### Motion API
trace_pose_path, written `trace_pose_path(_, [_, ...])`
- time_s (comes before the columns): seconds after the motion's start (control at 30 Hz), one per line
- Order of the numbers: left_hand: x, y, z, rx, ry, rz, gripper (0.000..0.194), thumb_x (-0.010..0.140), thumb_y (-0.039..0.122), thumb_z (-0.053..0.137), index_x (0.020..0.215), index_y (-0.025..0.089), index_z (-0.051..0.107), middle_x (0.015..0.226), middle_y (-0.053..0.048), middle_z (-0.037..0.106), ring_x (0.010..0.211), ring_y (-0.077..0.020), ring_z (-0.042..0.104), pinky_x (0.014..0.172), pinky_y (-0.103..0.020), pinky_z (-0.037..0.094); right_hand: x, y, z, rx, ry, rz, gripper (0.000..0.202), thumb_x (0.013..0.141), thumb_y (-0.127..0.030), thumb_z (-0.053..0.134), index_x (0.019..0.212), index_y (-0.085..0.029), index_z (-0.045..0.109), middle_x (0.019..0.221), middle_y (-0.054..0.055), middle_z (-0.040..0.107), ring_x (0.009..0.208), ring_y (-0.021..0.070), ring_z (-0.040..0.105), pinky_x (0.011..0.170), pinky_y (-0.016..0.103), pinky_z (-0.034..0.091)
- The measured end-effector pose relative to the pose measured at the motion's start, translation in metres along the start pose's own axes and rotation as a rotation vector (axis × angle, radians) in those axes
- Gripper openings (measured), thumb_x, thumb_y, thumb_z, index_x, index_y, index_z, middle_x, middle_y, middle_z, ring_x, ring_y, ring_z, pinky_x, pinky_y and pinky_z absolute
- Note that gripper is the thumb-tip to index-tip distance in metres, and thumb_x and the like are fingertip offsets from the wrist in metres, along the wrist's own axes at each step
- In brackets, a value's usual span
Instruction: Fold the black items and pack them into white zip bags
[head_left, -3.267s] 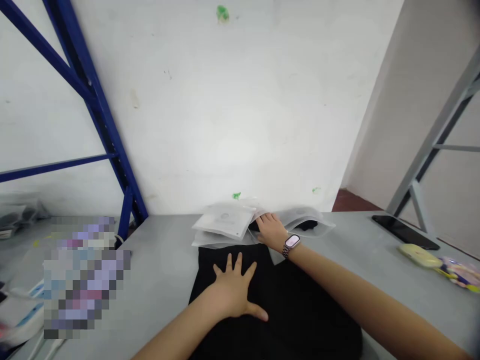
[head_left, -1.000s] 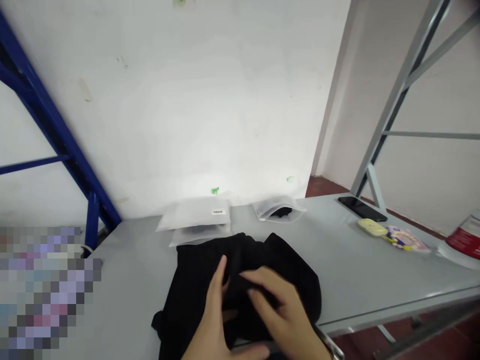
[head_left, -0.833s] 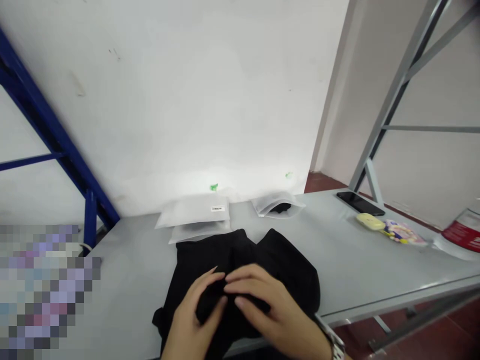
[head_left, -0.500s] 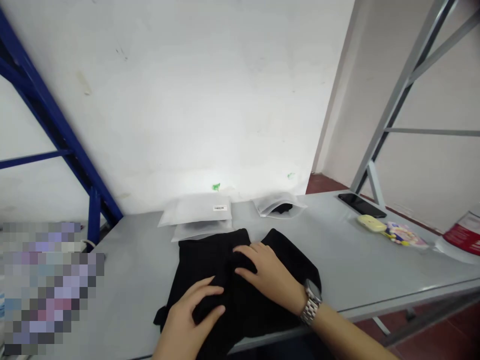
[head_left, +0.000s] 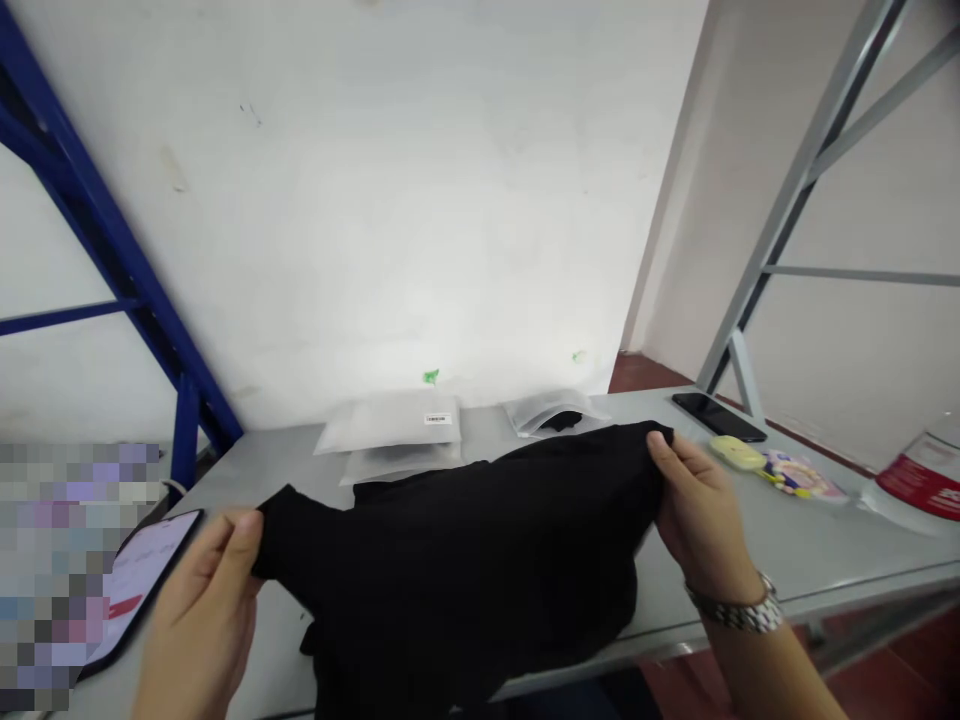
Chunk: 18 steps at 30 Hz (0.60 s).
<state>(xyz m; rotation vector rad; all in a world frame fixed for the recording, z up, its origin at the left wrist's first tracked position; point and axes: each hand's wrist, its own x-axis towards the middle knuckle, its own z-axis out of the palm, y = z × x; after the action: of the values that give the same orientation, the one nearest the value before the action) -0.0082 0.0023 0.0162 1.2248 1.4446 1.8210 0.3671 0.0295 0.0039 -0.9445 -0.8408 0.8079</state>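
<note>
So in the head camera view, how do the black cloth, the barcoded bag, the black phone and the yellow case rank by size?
Largest to smallest, as they look there:
black cloth
barcoded bag
black phone
yellow case

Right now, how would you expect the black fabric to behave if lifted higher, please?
Probably floppy: the black fabric dips between the left hand and right hand. It may bunch, since only its ends are pinched.
</note>
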Motion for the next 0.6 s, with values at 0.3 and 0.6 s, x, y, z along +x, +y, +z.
trace_pose_path(0.3, [0.05,-0.011,0.046,0.134,-0.071,-0.263,0.038,0.075,0.052,0.06,0.089,0.017,0.061,0.07,0.0,0.066,0.067,-0.0179,0.063,0.054,-0.023,0.048,0.009,0.024,-0.002,-0.319,-0.228,0.316,0.053,0.078,-0.046,0.059,0.125,-0.024,0.048,0.074,0.0,0.067,0.064,0.0195,0.064,0.057,0.031,0.051])
trace_pose_path(0.6, [0.054,-0.054,0.057,0.656,-0.568,-0.134,0.042,0.067,0.053,0.062,0.086,0.016,0.066,0.09,-0.01,0.072,0.091,-0.0348,0.065,0.078,-0.041,0.05,0.0,0.055,-0.011,-0.943,-0.474,-0.01,0.068,0.078,-0.049,0.058,0.136,-0.022,0.037,0.13,0.011,0.047,0.12,0.0266,0.046,0.101,0.045,0.036])
